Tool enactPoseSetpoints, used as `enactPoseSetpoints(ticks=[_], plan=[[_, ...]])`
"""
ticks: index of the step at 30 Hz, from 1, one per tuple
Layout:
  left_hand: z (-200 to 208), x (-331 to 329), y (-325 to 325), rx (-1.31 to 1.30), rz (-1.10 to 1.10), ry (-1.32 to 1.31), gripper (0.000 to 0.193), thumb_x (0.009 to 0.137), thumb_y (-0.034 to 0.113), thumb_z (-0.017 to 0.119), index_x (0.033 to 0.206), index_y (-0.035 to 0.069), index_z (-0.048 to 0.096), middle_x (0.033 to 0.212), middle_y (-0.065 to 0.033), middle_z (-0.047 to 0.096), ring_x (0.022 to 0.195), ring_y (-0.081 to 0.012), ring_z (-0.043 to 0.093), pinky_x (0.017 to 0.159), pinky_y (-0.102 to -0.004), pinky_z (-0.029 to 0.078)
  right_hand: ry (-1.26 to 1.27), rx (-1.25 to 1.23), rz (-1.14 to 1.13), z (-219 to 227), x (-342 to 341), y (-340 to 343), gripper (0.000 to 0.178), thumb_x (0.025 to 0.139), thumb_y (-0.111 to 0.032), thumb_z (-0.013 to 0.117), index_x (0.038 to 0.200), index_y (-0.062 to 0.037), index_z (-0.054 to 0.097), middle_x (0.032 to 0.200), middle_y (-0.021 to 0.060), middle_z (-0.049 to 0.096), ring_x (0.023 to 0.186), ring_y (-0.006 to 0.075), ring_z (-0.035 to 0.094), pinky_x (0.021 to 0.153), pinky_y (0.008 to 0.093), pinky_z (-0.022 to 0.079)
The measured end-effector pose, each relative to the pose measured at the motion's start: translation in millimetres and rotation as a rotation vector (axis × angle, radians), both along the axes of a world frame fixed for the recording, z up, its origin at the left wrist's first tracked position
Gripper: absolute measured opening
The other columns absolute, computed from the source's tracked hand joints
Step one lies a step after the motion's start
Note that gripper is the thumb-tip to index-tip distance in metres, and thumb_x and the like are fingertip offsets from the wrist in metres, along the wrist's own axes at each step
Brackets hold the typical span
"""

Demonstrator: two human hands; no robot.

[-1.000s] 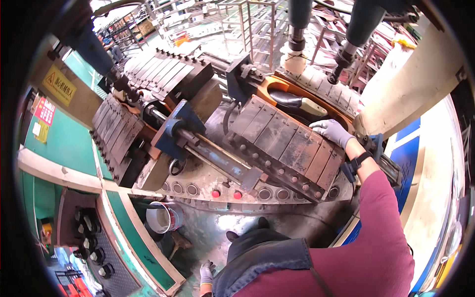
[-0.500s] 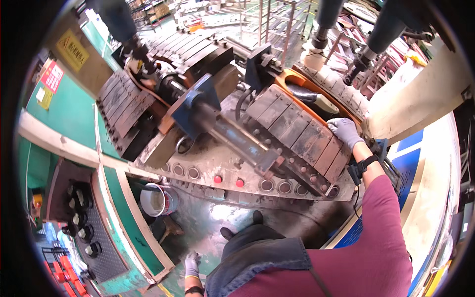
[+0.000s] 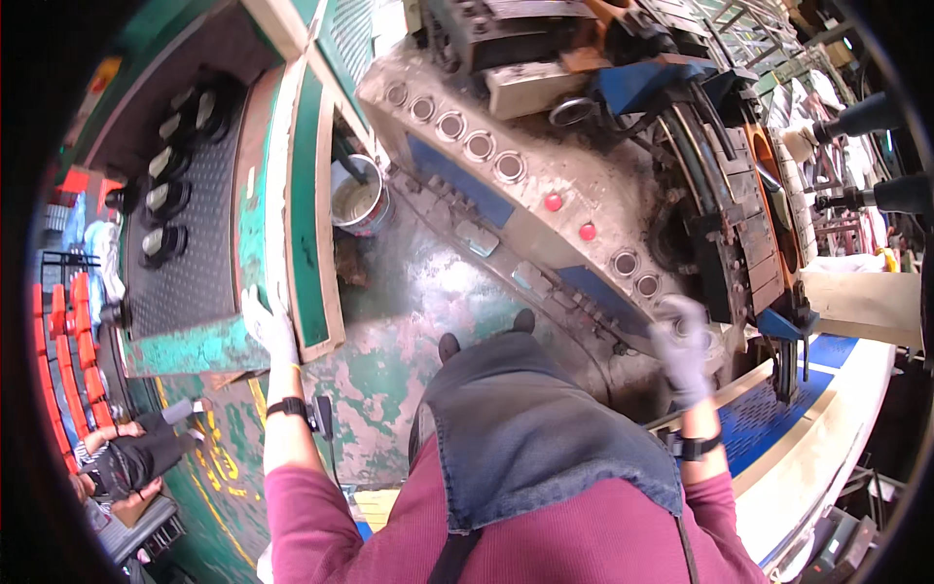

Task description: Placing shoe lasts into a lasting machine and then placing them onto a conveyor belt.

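My left hand, in a pale glove, is at the green edge of a bench; its fingers are stretched out and hold nothing I can see. On the bench's dark dimpled mat stand several black pieces with pale tops. My right hand, also gloved, is smeared by motion near the front right end of the machine's button panel. Its fingers cannot be made out. Farther right, an orange part sits among the dark metal plates of the machine.
Two red buttons and several round metal-ringed ones line the panel. A white bucket stands on the worn green floor between bench and machine. A blue perforated panel lies at the right. Another person is at the far lower left.
My view has swung left toward the bench. My right hand has come off the machine's plates near the orange part. The left hand has risen from low down to the bench edge.
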State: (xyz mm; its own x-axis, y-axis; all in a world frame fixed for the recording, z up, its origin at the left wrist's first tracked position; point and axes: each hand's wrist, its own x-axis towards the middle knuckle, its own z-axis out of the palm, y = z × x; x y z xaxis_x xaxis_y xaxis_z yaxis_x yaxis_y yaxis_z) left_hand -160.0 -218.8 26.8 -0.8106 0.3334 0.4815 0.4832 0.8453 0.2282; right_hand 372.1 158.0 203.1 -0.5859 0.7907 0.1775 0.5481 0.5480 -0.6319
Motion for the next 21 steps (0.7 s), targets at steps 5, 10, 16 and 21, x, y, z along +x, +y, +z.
enactPoseSetpoints(ticks=[5, 10, 16, 21], plan=[[-4.8, -25.4, 3.4, -0.265, 0.073, -0.175, 0.067, 0.097, 0.053, 0.049, 0.143, 0.004, 0.044, 0.151, -0.0194, 0.04, 0.141, -0.034, 0.035, 0.116, -0.049, 0.023, -0.586, -0.607, 0.183, -132.7, 20.2, -114.6, 0.038, 0.091, -0.041, 0.063, 0.111, -0.0081, 0.063, 0.097, 0.0181, 0.068, 0.095, 0.0343, 0.066, 0.081, 0.0409, 0.051], [7.4, -17.3, 9.4, -0.163, 0.011, -0.127, 0.065, 0.096, 0.05, 0.053, 0.143, 0.007, 0.045, 0.15, -0.0184, 0.042, 0.14, -0.0337, 0.035, 0.114, -0.0501, 0.025, -0.629, -0.701, -0.359, -181.3, 79.1, -189.6, 0.036, 0.095, -0.039, 0.056, 0.086, -0.0064, 0.068, 0.087, 0.0222, 0.068, 0.087, 0.0377, 0.068, 0.076, 0.0456, 0.052], [-0.1, -22.2, -21.5, -0.191, 0.11, -0.167, 0.066, 0.095, 0.053, 0.054, 0.145, 0.011, 0.043, 0.153, -0.0168, 0.039, 0.143, -0.0338, 0.033, 0.117, -0.0497, 0.022, -0.791, -0.532, 0.112, -292.9, 148.9, -238.5, 0.032, 0.094, -0.035, 0.055, 0.086, -0.0068, 0.07, 0.088, 0.0222, 0.069, 0.088, 0.038, 0.068, 0.077, 0.0443, 0.053], [16.3, -15.9, 33.2, -0.155, 0.037, -0.233, 0.067, 0.095, 0.053, 0.053, 0.146, 0.011, 0.041, 0.155, -0.0162, 0.036, 0.144, -0.0331, 0.03, 0.118, -0.0487, 0.021, -0.709, -0.269, 0.222, -395.6, 168.8, -231.2, 0.029, 0.09, -0.032, 0.057, 0.093, -0.0073, 0.071, 0.097, 0.0217, 0.07, 0.096, 0.0367, 0.068, 0.083, 0.0438, 0.054]])
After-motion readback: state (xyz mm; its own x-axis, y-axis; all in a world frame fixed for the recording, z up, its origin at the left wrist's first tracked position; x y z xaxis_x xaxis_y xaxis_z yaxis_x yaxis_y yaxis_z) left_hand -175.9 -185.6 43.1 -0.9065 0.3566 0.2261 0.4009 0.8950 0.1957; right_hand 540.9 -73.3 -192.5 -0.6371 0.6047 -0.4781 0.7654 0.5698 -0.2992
